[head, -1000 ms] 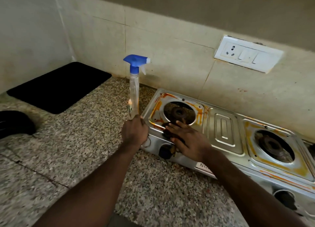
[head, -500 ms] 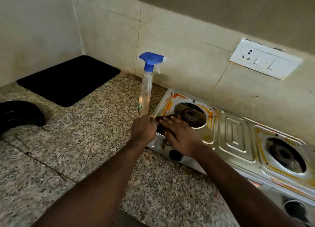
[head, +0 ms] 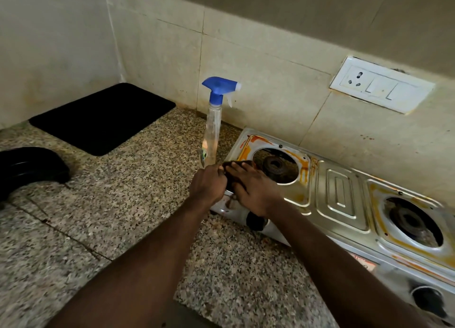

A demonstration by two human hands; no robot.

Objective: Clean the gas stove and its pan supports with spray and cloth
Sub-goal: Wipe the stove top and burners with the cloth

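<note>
Head view. Stove (head: pixel 341 199) sits on the counter (head: pixel 86 229) against the tiled wall, steel top, two burner wells, no pan supports on it. Orange stains (head: pixel 306 165) ring the left burner (head: pixel 275 166); more of the same round the right burner (head: pixel 411 220).

Left hand (head: pixel 208 186): fingers curled round the base of the bottle (head: pixel 212 130), which stands upright just off the stove's left edge, blue trigger head up, nozzle facing right. Whether the base rests on the counter cannot be told; the hand hides it.

Right hand (head: pixel 257 191): fingers straight, flat, pressing a dark cloth (head: pixel 237 165) onto the stove's front-left corner, beside the left burner well. A knob (head: pixel 256 222) shows below the wrist.

Step in hand, by my reading: wiping the left corner. To do it well: keep the palm flat and the pressure even, work the cloth in short strokes toward the stained rim, follow the curve of the well and don't skim across it. Refold to a clean face when it loads up. Keep clear of the knob so it doesn't turn.

Off to the left: black mat (head: pixel 103 117), a curved black object (head: pixel 32 167), not identifiable. Socket plate (head: pixel 381 88) on the wall.
</note>
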